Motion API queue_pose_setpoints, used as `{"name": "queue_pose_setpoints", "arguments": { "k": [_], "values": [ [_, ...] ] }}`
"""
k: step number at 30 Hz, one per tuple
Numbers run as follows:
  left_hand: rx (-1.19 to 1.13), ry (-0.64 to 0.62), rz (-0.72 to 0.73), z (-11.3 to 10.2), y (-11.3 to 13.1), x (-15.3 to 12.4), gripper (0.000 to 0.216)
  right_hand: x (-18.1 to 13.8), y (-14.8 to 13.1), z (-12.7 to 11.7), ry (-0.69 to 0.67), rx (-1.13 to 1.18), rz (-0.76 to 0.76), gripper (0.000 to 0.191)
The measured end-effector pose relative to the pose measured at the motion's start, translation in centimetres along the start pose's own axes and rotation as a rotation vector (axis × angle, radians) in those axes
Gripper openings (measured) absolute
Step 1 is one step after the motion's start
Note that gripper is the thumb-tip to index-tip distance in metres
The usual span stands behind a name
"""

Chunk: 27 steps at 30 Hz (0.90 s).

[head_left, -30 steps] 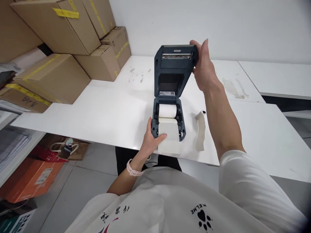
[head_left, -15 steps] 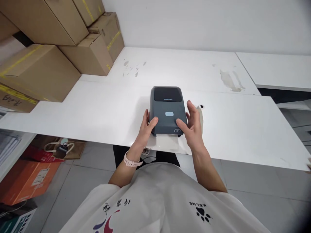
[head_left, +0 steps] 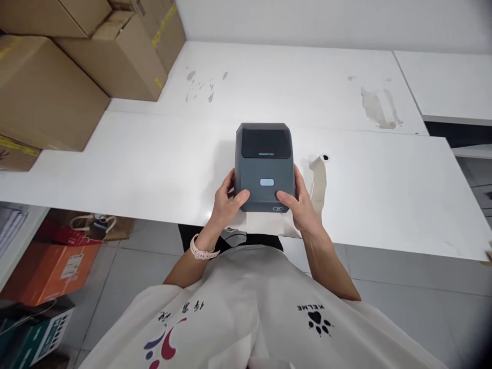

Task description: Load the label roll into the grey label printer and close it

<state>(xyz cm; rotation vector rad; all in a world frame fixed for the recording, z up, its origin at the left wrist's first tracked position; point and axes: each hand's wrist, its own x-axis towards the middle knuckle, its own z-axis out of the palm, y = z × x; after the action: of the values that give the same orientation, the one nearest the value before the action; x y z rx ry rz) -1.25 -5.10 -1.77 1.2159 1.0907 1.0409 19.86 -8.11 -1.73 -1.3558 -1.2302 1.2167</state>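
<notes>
A dark grey label printer (head_left: 265, 169), with a black window and a pale blue button on top, is between my two hands near the white table's front edge. My left hand (head_left: 227, 202) grips its left side, thumb on the top near the front corner. On the opposite side my right hand (head_left: 302, 205) grips it the same way, fingers along the wall. White paper (head_left: 265, 223) shows beneath the printer's front edge. Right of the printer lies a small paper roll (head_left: 319, 161), its strip unrolled toward me and partly behind my right hand.
Cardboard boxes (head_left: 115, 56) are stacked at the back left of the white table (head_left: 161, 169). Below on the left, an orange box (head_left: 54, 271) and a paper bag (head_left: 123, 230) stand on the floor. Grey marks (head_left: 378, 107) stain the tabletop at the back right.
The fingers of my right hand have closed in against the printer's right side. My view has shifted, and the printer looks slightly larger and nearer.
</notes>
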Motion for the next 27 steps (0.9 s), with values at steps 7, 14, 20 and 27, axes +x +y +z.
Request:
{"name": "queue_pose_setpoints", "arguments": {
  "k": [7,14,20,27],
  "values": [
    [0.159,0.394,-0.049,1.2,-1.3,-6.3,0.037,-0.1,0.2,0.4,0.025,-0.002,0.011,0.1],
    [-0.241,-0.183,-0.483,3.3,0.4,-7.3,0.046,-0.1,0.7,0.3,-0.006,-0.159,-0.077,0.087],
    [-0.081,-0.213,-0.338,1.2,0.3,-7.3,0.049,-1.2,-2.0,0.3,0.225,-0.729,-0.465,0.048],
    [0.101,0.349,0.062,-0.5,0.5,-5.6,0.031,-0.5,-3.5,0.6,0.101,-0.973,-0.587,0.025]
  ]
}}
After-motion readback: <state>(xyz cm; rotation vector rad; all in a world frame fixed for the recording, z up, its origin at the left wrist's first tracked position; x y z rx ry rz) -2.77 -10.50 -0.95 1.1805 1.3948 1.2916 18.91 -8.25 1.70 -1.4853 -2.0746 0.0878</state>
